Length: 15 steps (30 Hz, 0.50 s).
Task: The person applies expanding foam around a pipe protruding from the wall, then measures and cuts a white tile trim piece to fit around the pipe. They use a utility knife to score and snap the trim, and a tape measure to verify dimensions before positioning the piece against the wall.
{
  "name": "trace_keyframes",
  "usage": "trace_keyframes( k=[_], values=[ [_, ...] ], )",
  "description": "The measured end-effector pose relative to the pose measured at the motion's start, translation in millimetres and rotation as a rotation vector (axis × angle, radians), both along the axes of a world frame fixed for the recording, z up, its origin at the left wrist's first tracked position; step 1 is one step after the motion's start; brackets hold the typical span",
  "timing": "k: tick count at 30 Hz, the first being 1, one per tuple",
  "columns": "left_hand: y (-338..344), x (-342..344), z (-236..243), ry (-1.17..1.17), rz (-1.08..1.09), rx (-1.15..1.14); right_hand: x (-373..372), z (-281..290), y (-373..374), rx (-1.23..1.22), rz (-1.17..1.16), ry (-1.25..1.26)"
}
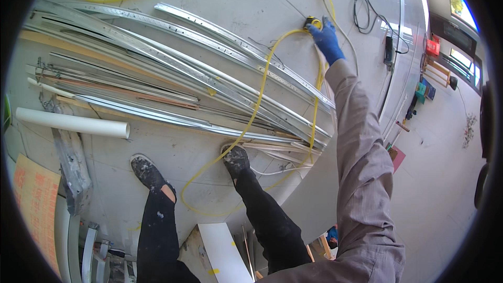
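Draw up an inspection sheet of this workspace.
Surface: pale tiled floor, scuffed and stained.
Job's things: black-and-yellow tape measure; metal strips in a loose, crossing pile.
Clutter: white tube beside the pile; printed tan board at lower left.
Hands: blue-gloved right hand at the tape measure, fingers beside it, firmness of grip unclear; left hand not in view.
Cables: yellow hose or cable looped across the strips and past the right shoe; black cord in loose loops at upper right.
Surroundings: red item and bright window at far right.
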<state>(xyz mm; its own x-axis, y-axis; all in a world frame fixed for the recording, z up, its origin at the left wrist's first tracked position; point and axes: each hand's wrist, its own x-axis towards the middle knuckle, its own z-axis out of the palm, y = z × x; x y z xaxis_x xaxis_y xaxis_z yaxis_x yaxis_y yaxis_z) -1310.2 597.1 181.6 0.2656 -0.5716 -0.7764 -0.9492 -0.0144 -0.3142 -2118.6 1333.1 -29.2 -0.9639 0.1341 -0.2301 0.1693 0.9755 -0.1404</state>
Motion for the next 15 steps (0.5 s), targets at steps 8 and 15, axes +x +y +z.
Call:
trace_keyframes(
  k=[8, 15],
  values=[
    [93, 6, 5, 0.190, 0.017, -0.013, -16, -36, 15, -0.190, 0.124, -0.015],
    [170, -89, 174, 0.563, 0.542, -0.257, 167, 189, -208, -0.868, -0.469, -0.853]
  ],
)
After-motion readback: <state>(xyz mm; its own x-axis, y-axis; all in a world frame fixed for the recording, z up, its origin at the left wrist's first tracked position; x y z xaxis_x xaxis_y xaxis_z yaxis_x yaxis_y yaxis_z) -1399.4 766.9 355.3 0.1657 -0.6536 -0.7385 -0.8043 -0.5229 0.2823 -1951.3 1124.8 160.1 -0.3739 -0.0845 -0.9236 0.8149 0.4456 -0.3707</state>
